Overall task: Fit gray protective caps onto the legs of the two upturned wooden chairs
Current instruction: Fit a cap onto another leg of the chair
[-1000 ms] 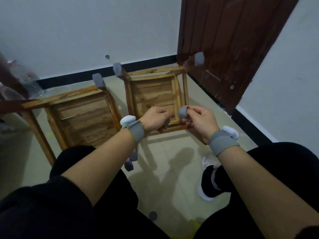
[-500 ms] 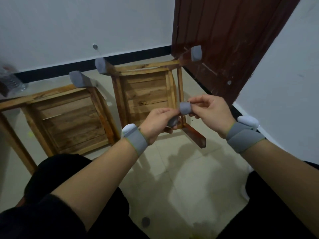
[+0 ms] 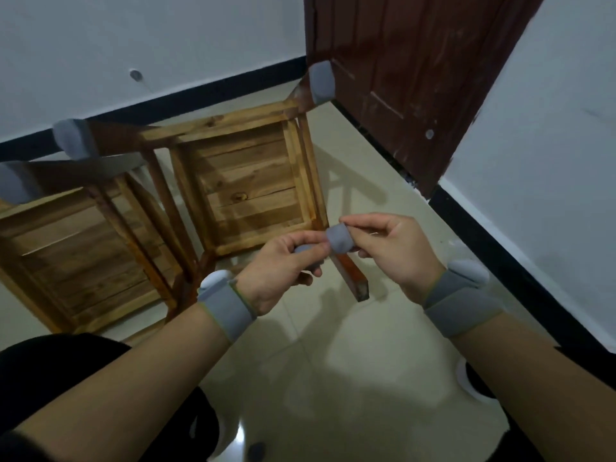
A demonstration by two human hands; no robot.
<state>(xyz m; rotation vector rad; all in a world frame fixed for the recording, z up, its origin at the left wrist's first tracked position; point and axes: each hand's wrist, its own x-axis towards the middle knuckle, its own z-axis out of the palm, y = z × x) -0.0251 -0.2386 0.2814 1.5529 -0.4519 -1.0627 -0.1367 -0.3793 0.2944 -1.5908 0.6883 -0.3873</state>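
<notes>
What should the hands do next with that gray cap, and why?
Probably lower the gray cap, pinched by the right hand, onto the bare chair leg just below it. That leg end shows plain wood, while a fitted cap covers a far one. The left hand grips what looks like a spare cap.

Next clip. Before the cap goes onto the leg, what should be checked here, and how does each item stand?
1. Cap in grip: the right hand pinches the gray cap: ok.
2. Spare ready: the left hand holds a spare cap: ok.
3. Target free: the bare leg below the hands has nothing on its end: ok.
4. Cap lined up on that leg: it is held apart from the leg's end: not ok.
5. Cap's opening faces the leg end: cannot tell.
6. The far cap by the door sits on its leg: ok.
</notes>
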